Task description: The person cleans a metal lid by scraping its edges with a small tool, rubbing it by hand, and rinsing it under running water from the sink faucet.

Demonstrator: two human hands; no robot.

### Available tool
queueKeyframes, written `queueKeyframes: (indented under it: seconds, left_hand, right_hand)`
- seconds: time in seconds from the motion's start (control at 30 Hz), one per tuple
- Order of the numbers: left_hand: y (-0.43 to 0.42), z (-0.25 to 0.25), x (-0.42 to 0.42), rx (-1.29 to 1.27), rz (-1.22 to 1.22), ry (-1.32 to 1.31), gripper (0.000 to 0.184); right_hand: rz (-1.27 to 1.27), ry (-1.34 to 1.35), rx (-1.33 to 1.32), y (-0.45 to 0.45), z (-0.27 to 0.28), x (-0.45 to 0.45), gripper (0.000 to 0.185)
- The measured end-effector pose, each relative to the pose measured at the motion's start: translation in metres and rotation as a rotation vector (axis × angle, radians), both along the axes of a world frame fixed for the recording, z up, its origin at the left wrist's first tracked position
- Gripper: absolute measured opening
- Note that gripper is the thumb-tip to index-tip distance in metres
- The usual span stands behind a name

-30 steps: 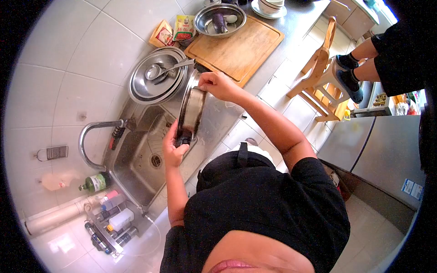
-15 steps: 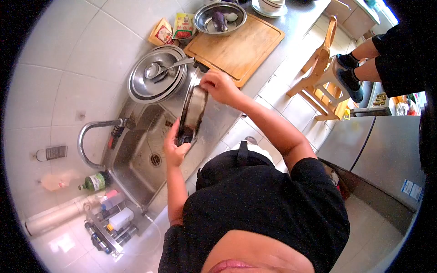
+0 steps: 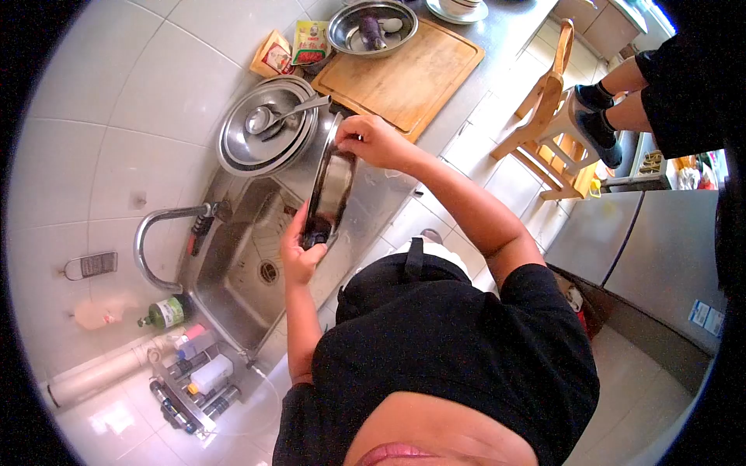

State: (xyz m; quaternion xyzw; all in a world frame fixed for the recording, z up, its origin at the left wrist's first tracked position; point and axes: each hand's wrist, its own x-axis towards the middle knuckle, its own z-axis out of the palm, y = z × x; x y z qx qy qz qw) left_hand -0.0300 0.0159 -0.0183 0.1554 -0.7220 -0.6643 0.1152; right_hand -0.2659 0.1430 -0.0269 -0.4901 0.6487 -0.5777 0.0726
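Observation:
A metal pan [image 3: 334, 190] with browned, stained sides is tipped on its edge between my hands, beside the sink. My left hand [image 3: 300, 252] is closed around the dark handle at its near end. At the far end, the bent fingers of my right hand [image 3: 368, 140] grip the pan's rim; the exact hold is partly hidden. The pan's inside is turned away from view. Just left of the pan sit nested steel bowls [image 3: 233, 147] with a ladle [image 3: 260, 119] lying in them.
The sink [image 3: 233, 311] with its curved faucet [image 3: 140, 245] lies at left. A wooden cutting board [image 3: 420, 74] and a steel bowl [image 3: 336, 39] holding an eggplant [image 3: 371, 33] are beyond. At right, a person's feet [image 3: 600, 128] rest near a stool and wooden chair [image 3: 556, 85].
My right hand has shifted slightly left along the pan's far end, its fingers curling closer to the rim. My left hand and the pan stay nearly in place.

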Motion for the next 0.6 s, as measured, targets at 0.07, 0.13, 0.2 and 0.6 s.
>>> queueKeyframes:
  seconds: [0.07,0.13,0.2,0.6]
  left_hand:
    - [0.001,-0.002,0.001,0.007,0.02,0.024,0.082]
    - [-0.001,-0.005,0.002,0.034,-0.002,0.038,0.079]
    - [-0.002,-0.005,0.002,0.032,0.006,0.035,0.079]
    - [-0.005,0.003,-0.004,0.007,0.051,-0.005,0.079]
  right_hand:
    - [-0.006,-0.167,0.111,0.001,0.006,0.002,0.007]
    - [0.001,-0.229,0.088,-0.003,0.0,0.004,0.005]
    - [0.004,-0.292,0.088,-0.005,-0.001,0.003,0.005]
    - [-0.017,-0.043,0.092,-0.02,0.009,-0.001,0.008]
